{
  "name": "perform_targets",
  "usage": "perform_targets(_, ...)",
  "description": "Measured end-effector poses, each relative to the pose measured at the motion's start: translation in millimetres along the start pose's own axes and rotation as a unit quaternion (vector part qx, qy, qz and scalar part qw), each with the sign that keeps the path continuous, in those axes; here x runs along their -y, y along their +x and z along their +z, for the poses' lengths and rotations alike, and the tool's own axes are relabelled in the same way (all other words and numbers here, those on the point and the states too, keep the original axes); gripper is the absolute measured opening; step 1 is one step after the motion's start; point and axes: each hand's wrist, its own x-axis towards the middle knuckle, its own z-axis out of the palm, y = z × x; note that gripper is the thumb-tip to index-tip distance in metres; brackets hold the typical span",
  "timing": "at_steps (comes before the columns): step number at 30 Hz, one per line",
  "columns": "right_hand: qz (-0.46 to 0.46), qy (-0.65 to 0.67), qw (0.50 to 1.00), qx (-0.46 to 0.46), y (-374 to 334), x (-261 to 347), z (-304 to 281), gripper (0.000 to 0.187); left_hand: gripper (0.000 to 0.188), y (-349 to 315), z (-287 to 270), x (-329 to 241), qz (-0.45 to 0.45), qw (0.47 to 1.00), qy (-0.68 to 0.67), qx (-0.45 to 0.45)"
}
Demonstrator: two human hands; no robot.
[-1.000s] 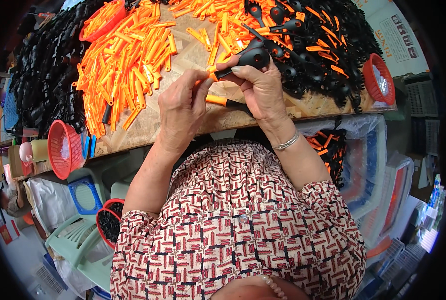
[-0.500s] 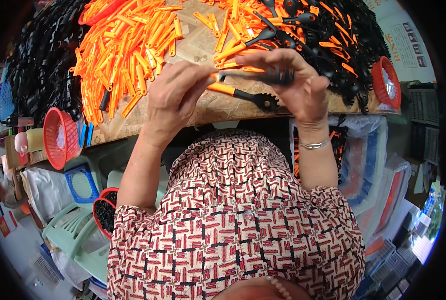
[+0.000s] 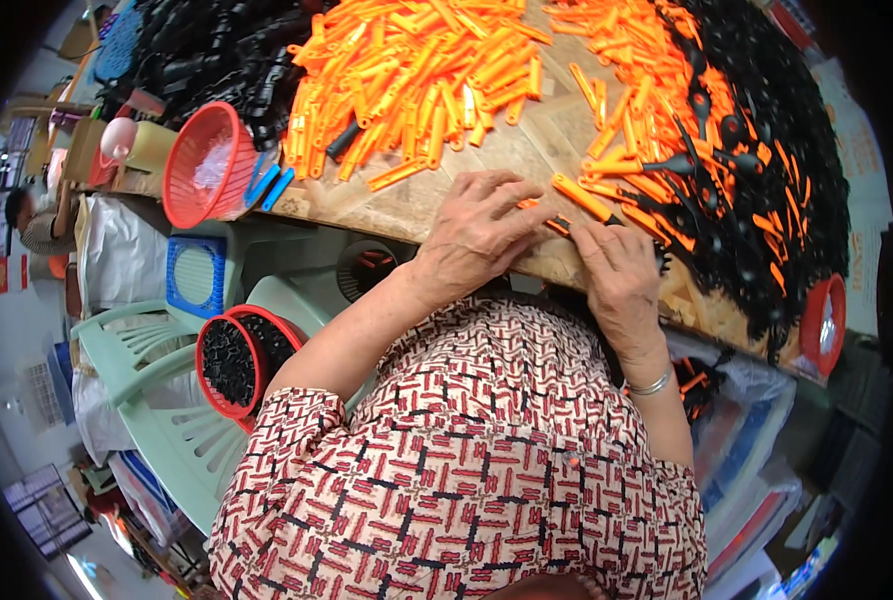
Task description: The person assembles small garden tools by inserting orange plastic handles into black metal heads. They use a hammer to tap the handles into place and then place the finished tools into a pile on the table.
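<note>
At the table's front edge, my left hand (image 3: 481,225) is closed around the orange handle end of a kitchen utensil (image 3: 557,224). The fingers of my right hand (image 3: 621,275) press together on its black part, whose head is hidden under that hand. Just beyond my right hand lies another utensil with an orange handle (image 3: 582,197) and a black neck; a black toothed head (image 3: 663,259) shows past the hand. A large heap of orange handles (image 3: 416,80) lies beyond my left hand. Black utensil heads (image 3: 736,160) and more orange handles are piled to the right.
Red baskets stand at the table's left (image 3: 209,165) and right (image 3: 823,325). Blue strips (image 3: 271,185) lie beside the left one. Below are a green plastic chair (image 3: 181,400) and a red basket of black parts (image 3: 231,365). Someone stands far left (image 3: 46,222).
Both hands have come down from above the table to its front edge, bringing the utensil along. My right hand, spread before, now has its fingers on the utensil. The view has turned leftward.
</note>
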Motion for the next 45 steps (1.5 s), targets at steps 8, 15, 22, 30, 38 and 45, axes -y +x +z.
perform_targets(8, 0.019, -0.034, 0.999, -0.037, 3.9, -21.5, 8.2, 0.038, 0.020, -29.2, -78.8, 99.8, -0.177, 0.936, 0.278, -0.126)
perform_targets(15, 0.048, -0.005, 0.997, -0.055, -2.0, -9.7, 12.1, 0.041, 0.024, -10.1, -82.9, 127.6, -0.211, 0.893, 0.392, 0.063)
perform_targets(22, 0.061, -0.008, 0.995, -0.078, -7.1, -9.0, 19.4, 0.044, 0.026, 19.4, -104.2, 139.2, -0.198, 0.899, 0.353, 0.165)
perform_targets(30, 0.064, -0.006, 0.995, -0.082, 0.9, -4.4, 32.3, 0.043, 0.035, 82.7, -144.6, 194.9, -0.166, 0.929, 0.259, 0.206)
perform_targets(38, 0.058, 0.001, 0.994, -0.090, -0.8, -8.9, 35.9, 0.041, 0.042, 136.7, -170.3, 210.6, -0.310, 0.941, -0.057, 0.124)
perform_targets(45, 0.051, 0.015, 0.992, -0.114, -4.1, -8.6, 31.8, 0.032, 0.041, 58.1, -151.0, 162.3, -0.316, 0.850, -0.420, 0.040)
